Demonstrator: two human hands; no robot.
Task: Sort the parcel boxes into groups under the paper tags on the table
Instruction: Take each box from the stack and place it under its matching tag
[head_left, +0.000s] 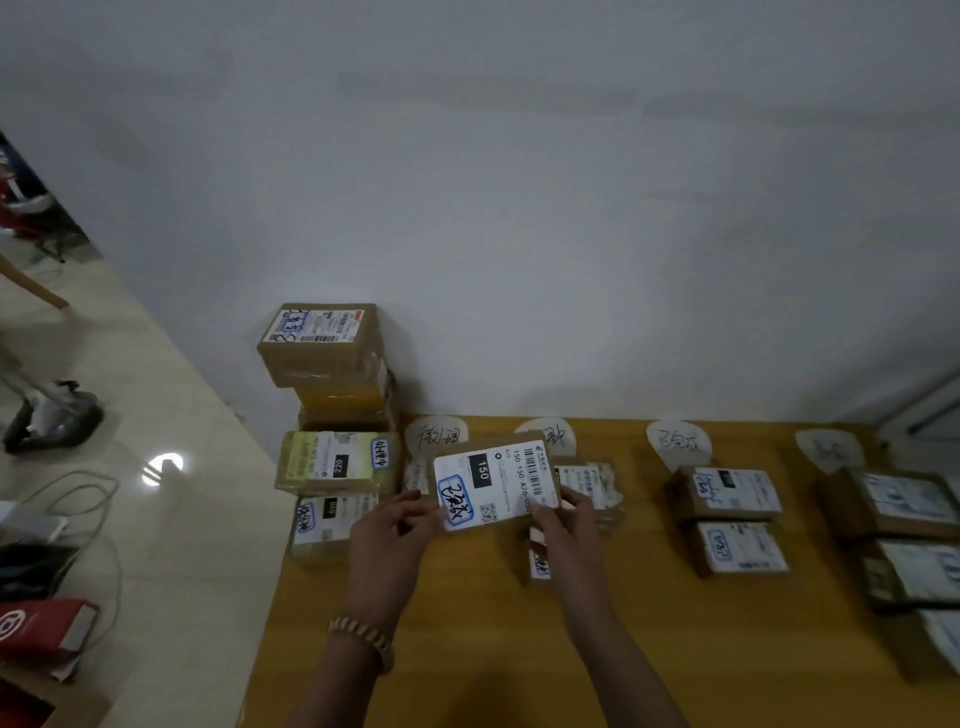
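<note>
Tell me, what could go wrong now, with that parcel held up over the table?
The held box is pinched only at its near edge by the left hand and right hand, so it might slip onto the boxes beneath. The stack at the left edge of the table looks uneven; a bump could topple it.

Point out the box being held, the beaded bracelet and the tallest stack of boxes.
held box (496, 486), head view, middle of its white label.
beaded bracelet (362, 638), head view, beads across the wrist.
tallest stack (317, 364), head view, side of its top box.
</note>
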